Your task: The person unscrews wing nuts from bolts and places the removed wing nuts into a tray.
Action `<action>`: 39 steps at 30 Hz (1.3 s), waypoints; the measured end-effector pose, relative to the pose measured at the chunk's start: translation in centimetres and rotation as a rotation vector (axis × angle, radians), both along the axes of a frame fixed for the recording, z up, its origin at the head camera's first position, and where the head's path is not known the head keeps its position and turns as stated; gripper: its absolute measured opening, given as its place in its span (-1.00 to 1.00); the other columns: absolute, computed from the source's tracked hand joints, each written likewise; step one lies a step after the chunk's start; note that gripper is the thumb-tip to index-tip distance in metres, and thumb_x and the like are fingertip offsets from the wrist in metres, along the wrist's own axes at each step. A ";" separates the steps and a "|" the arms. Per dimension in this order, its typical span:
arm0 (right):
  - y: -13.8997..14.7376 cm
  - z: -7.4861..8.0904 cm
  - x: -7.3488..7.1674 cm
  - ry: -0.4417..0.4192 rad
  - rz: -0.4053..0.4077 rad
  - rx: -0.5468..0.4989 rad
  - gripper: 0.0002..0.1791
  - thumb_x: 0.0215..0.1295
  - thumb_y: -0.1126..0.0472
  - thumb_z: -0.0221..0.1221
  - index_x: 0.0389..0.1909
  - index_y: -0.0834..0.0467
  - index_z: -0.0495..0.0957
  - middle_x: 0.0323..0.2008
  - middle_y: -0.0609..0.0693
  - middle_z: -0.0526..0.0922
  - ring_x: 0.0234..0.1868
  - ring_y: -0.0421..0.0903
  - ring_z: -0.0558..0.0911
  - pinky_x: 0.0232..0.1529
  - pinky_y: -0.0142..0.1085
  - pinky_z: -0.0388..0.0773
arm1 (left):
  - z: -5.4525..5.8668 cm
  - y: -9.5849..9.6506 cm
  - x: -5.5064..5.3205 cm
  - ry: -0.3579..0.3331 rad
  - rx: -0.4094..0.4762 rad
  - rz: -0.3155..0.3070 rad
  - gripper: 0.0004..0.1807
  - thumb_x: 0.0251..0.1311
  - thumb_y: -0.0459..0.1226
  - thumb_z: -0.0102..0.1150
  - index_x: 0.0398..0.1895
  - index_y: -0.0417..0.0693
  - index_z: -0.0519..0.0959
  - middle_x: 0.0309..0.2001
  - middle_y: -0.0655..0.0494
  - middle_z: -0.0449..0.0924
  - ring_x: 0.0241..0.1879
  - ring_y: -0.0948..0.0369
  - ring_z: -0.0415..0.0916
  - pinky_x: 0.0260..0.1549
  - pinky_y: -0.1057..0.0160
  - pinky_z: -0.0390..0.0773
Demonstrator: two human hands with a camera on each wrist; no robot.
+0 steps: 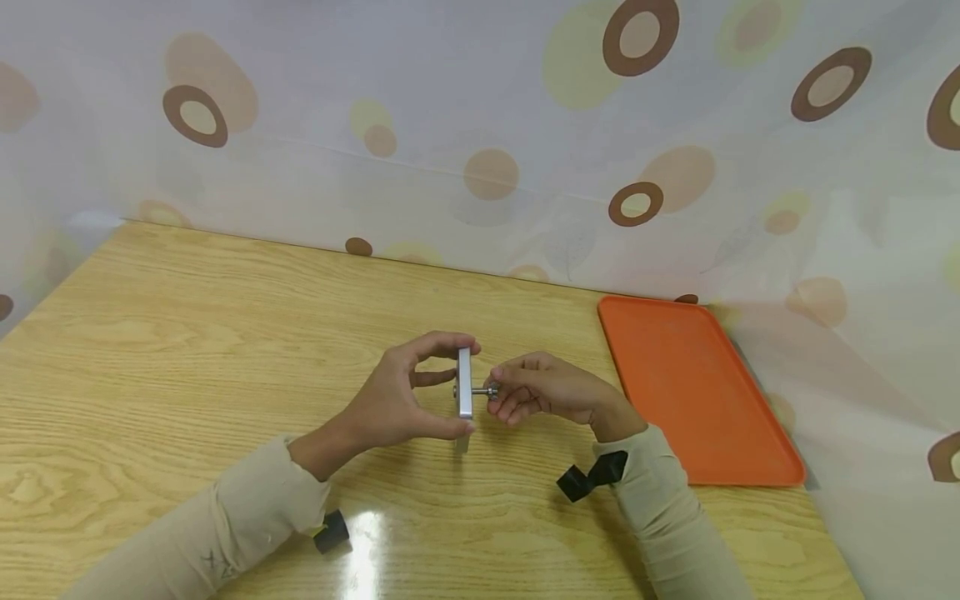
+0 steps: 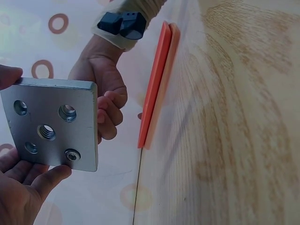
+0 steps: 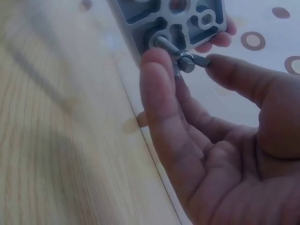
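My left hand (image 1: 405, 392) grips a square silver metal plate (image 2: 51, 124) by its opposite edges and holds it upright above the table. The plate's flat face has several holes, one threaded in the middle; a bolt head (image 2: 72, 154) sits in a corner hole. From the ribbed back face sticks out the threaded bolt (image 3: 166, 45), with a wing nut (image 3: 185, 57) on it near its free end. My right hand (image 1: 551, 387) has its thumb and fingers at the wing nut, pinching its wings.
An orange tray (image 1: 693, 392) lies at the right side of the wooden table (image 1: 187, 358). Behind the table hangs a white sheet (image 1: 450, 108) with brown and yellow circles. Black wrist devices (image 1: 592, 477) are strapped over both sleeves.
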State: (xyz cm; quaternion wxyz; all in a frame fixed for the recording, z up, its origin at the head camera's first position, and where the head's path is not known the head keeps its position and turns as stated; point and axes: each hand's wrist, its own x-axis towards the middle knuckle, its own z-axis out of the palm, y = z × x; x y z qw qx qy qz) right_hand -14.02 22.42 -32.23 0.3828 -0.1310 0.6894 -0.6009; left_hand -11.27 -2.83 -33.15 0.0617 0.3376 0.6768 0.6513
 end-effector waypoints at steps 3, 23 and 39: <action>0.1 0.0 0.0 0.018 0.021 -0.004 -0.62 0.54 0.07 0.02 -0.03 0.34 0.55 -0.35 -0.13 0.76 -0.35 -0.28 0.73 -0.22 -0.41 0.75 | 0.0 0.0 0.1 0.003 0.000 0.000 -0.18 -0.16 -0.45 0.54 0.29 -0.19 0.42 0.26 -0.09 0.50 0.27 0.00 0.42 0.23 0.05 0.62; 0.8 -0.1 -0.3 0.066 0.077 -0.030 -0.58 0.43 0.20 0.17 0.17 0.36 0.40 -0.17 -0.09 0.78 -0.10 -0.19 0.75 0.00 -0.28 0.75 | 0.0 -0.1 0.0 0.007 0.000 0.007 -0.18 -0.15 -0.45 0.54 0.30 -0.18 0.42 0.26 -0.09 0.50 0.28 0.00 0.43 0.23 0.05 0.62; 0.3 -0.1 -0.1 -0.003 0.014 0.022 -0.63 0.57 0.08 -0.03 -0.07 0.31 0.59 -0.38 -0.11 0.78 -0.37 -0.26 0.75 -0.27 -0.40 0.76 | -0.1 0.0 0.0 -0.003 -0.005 -0.007 -0.17 -0.16 -0.45 0.53 0.30 -0.19 0.41 0.27 -0.11 0.49 0.29 -0.01 0.42 0.24 0.03 0.61</action>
